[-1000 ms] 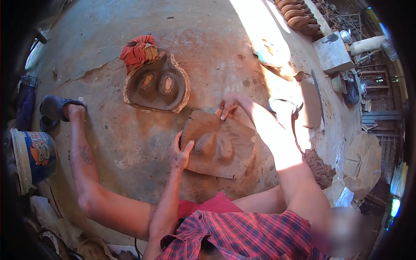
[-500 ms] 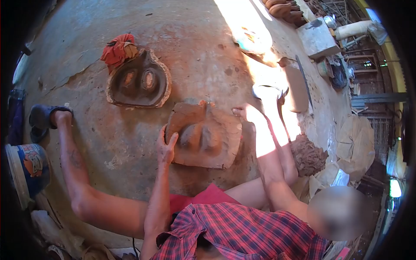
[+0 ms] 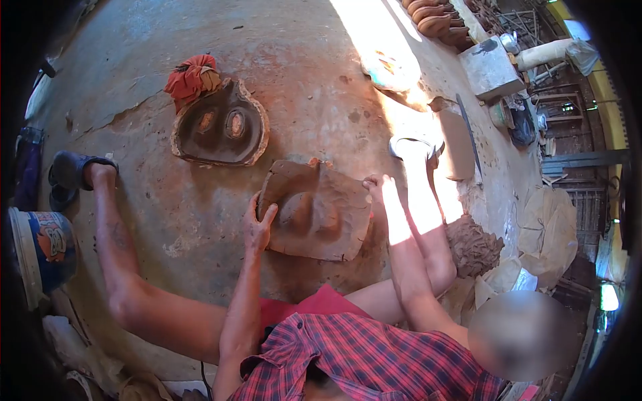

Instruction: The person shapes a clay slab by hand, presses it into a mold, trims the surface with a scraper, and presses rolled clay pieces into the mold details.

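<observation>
A brown clay slab (image 3: 317, 230) with two rounded bulges in its middle lies in front of me, its edges rough and cracked. My left hand (image 3: 257, 224) grips its left edge, thumb on top and fingers round the side. At the upper right corner, my right hand (image 3: 379, 188) has its fingertips pinched together against the slab's rim. Beyond, to the left, rests a dark mould (image 3: 221, 128) with a rough rim and two oval hollows. A bundled red-orange cloth (image 3: 192, 78) touches the mould's far side.
A lump of wet clay (image 3: 473, 244) sits beside my right leg. Further right are a flat clay-coloured board (image 3: 457, 146), a grey block (image 3: 491, 69) and stacked brown clay pieces (image 3: 435, 19). A blue-and-white bucket (image 3: 48, 250) stands at left. Sunlight crosses the floor.
My right hand has come in slightly to the slab's upper right corner, its fingers now on the rim. The left hand keeps its grip. The view has shifted a little.
</observation>
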A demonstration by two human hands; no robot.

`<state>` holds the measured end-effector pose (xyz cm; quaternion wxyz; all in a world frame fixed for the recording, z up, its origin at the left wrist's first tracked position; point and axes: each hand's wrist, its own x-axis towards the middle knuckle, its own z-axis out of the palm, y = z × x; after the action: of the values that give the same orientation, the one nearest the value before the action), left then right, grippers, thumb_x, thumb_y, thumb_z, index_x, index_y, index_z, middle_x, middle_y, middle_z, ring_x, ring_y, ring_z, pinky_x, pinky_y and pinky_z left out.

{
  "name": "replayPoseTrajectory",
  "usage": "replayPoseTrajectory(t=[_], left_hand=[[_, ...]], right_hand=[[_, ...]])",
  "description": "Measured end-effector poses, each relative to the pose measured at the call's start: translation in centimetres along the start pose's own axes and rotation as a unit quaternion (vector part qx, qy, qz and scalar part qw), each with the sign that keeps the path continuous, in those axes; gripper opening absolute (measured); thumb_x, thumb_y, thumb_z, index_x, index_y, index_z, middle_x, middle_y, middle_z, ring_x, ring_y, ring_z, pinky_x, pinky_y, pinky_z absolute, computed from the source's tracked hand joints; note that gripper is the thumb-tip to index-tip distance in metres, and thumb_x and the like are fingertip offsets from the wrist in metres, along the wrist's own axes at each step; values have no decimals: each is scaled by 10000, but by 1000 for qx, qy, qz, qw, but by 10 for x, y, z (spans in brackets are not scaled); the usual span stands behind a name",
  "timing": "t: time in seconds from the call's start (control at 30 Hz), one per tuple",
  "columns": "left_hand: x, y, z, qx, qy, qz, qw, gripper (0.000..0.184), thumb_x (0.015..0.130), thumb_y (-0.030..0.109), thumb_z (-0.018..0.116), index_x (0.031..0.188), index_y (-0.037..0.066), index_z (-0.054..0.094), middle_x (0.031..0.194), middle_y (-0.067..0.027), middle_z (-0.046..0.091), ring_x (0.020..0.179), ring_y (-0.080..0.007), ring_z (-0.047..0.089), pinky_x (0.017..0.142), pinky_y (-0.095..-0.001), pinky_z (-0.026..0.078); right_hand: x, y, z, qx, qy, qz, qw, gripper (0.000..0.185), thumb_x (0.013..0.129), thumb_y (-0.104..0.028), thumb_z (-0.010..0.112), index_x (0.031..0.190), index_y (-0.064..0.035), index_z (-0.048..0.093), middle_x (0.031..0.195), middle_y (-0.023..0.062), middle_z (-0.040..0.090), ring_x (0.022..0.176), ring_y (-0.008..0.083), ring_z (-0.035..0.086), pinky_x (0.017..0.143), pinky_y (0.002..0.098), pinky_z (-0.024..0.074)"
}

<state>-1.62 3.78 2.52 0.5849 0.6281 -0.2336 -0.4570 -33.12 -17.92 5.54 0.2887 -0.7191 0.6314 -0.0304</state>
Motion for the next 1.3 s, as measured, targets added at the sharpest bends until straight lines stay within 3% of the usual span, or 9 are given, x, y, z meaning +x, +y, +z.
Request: replayPoseTrajectory(t=[0.07, 0.13, 0.2, 0.3, 0.37, 0.5, 0.6, 0.8, 1.3], left_hand=[[-1, 5, 0, 2, 2, 1, 1000, 603, 952, 274, 745, 1451, 5, 540, 1339, -140, 658, 1240, -234, 620, 1078, -372, 465], [-1, 6, -1, 4, 10, 5, 1000, 599, 948, 275, 748, 1445, 8, 547, 1327, -135, 666, 1229, -234, 628, 1072, -371, 470], [-1, 5, 0, 4, 3, 14, 1000, 577, 942, 276, 754, 1424, 18, 570, 1299, -128, 683, 1201, -235, 645, 1054, -371, 481], [0, 3, 0, 3, 16, 14, 1000, 559, 940, 269, 757, 1407, 15, 584, 1281, -131, 692, 1185, -233, 652, 1041, -368, 488], [-2, 7, 0, 5, 17, 13, 1000, 560, 937, 269, 761, 1404, 13, 587, 1274, -134, 695, 1182, -233, 654, 1037, -366, 489], [0, 3, 0, -23, 14, 23, 999, 565, 928, 257, 772, 1402, 11, 588, 1261, -135, 700, 1170, -229, 658, 1024, -363, 495], [1, 1, 1, -42, 14, 28, 999, 564, 921, 250, 779, 1392, 2, 591, 1262, -138, 698, 1166, -230, 660, 1018, -366, 498], [2, 4, -1, -23, -11, -8, 1000, 636, 935, 240, 765, 1464, -14, 519, 1324, -131, 660, 1214, -214, 622, 1062, -348, 473], [2, -2, 0, 2, 6, 17, 1000, 656, 869, 251, 833, 1409, 1, 557, 1276, -148, 682, 1179, -258, 657, 1018, -399, 506]], right_hand=[[-1, -7, 18, 17, 58, 5, 998, 260, 925, -227, 747, 1085, -27, 790, 883, 174, 773, 817, 265, 761, 825, 380, 571], [7, -18, 35, 59, 242, 110, 962, 312, 920, -263, 745, 1136, -40, 777, 1047, 170, 780, 996, 369, 742, 929, 445, 552], [16, -38, 30, 66, 251, 40, 965, 420, 914, -298, 762, 1255, -54, 736, 1080, 182, 773, 1036, 383, 731, 963, 451, 537], [27, -102, 3, 128, 121, -59, 983, 458, 914, -283, 781, 1318, -76, 716, 1082, 176, 774, 949, 311, 760, 831, 401, 573], [49, -117, 0, -69, -29, -262, 962, 585, 860, -319, 828, 1372, -75, 684, 1177, 181, 759, 983, 341, 750, 847, 418, 577], [91, -143, 5, -204, -187, -292, 915, 630, 818, -355, 852, 1358, -74, 690, 1182, 189, 756, 979, 369, 745, 887, 437, 579], [98, -178, -3, -258, -378, -220, 862, 536, 881, -292, 815, 1365, -98, 693, 1162, 166, 766, 942, 300, 760, 826, 413, 605], [129, -171, 7, -241, -430, -175, 852, 525, 888, -279, 806, 1369, -104, 691, 1145, 163, 767, 952, 290, 758, 818, 405, 604], [146, -163, 10, -219, -453, -133, 854, 498, 907, -246, 784, 1379, -120, 689, 1102, 154, 771, 977, 263, 755, 800, 385, 604]])
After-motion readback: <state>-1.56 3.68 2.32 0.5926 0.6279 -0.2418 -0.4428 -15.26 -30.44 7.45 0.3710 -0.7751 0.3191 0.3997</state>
